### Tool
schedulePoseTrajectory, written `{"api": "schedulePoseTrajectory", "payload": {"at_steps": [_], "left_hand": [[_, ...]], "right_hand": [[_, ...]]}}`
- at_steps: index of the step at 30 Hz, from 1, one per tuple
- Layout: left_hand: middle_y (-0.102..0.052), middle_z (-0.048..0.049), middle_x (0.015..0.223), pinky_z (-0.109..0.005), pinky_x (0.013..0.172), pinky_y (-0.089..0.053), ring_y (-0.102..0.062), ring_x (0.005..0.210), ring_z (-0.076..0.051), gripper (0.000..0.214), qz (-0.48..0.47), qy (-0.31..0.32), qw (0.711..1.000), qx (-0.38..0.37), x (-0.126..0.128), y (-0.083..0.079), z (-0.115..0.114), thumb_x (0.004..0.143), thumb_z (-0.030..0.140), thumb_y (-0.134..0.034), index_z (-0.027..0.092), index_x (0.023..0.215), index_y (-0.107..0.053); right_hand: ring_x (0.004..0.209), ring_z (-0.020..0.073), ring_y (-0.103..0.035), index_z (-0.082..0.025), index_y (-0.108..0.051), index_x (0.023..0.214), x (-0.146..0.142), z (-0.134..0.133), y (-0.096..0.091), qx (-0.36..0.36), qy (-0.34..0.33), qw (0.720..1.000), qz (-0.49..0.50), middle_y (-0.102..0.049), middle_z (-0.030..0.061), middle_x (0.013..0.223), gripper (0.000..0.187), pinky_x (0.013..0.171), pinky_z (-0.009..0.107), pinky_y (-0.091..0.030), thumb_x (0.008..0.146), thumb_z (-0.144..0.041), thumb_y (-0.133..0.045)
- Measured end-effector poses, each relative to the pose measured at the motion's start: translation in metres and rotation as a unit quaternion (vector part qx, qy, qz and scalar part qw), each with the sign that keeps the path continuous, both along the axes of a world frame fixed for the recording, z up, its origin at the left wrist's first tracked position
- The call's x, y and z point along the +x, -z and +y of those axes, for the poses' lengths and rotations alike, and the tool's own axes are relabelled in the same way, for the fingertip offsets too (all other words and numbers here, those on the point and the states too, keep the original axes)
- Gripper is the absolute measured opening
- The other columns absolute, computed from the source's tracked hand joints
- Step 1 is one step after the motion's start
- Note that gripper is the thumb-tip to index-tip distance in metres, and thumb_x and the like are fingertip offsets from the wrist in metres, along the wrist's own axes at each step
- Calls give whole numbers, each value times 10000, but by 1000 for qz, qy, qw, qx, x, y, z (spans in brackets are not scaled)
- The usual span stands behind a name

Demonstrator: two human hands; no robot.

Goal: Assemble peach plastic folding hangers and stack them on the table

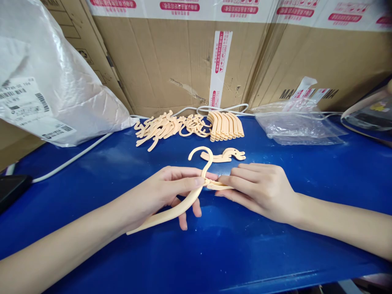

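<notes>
My left hand (pixel 165 192) pinches a peach plastic hanger piece (pixel 183 204) with a hook at its top; the long arm runs down under my fingers. My right hand (pixel 260 190) grips the other peach arm piece (pixel 219 186) at the joint, fingertips meeting those of the left hand. Just beyond the hands, one loose peach piece (pixel 225 155) lies on the blue table (pixel 214 253). Farther back sit a loose pile of peach parts (pixel 165 127) and a neat stack of curved ones (pixel 226 125).
Cardboard boxes (pixel 171 65) wall the back. A white plastic bag (pixel 52 90) with labels lies at left, clear bags (pixel 300 126) at right. A white cable (pixel 73 157) crosses the table, and a black object (pixel 12 190) sits at the left edge.
</notes>
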State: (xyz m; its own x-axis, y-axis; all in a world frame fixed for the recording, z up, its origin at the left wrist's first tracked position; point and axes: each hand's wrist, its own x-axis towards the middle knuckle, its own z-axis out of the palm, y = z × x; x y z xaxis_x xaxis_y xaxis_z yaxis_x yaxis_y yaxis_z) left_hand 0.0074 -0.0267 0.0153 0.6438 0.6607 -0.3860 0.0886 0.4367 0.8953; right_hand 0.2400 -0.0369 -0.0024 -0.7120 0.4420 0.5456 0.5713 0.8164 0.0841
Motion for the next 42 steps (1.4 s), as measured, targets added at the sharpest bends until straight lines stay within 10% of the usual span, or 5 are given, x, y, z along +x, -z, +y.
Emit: {"api": "schedulePoseTrajectory", "payload": {"at_steps": [35,42], "left_hand": [[-626,-12,717,-175,449,-499,-565,513,-87,272,72,76,982,158,4,3,1,934,345,-500,121,931,-654],[-505,34,542,-194,448,-429,-486,447,-93,367,192,104,939,265,7,-3,-5,968,391,-366,155,785,-578]], "right_hand": [[460,88,-504,-166,-654,755,0,-5,2,-3,2,999,-43,-555,-32,568,377,466,265,-331,1000,-335,-422],[498,99,-512,-164,-680,794,1,0,3,-66,-1,997,-32,-594,-19,613,361,525,267,-341,990,-356,-445]]}}
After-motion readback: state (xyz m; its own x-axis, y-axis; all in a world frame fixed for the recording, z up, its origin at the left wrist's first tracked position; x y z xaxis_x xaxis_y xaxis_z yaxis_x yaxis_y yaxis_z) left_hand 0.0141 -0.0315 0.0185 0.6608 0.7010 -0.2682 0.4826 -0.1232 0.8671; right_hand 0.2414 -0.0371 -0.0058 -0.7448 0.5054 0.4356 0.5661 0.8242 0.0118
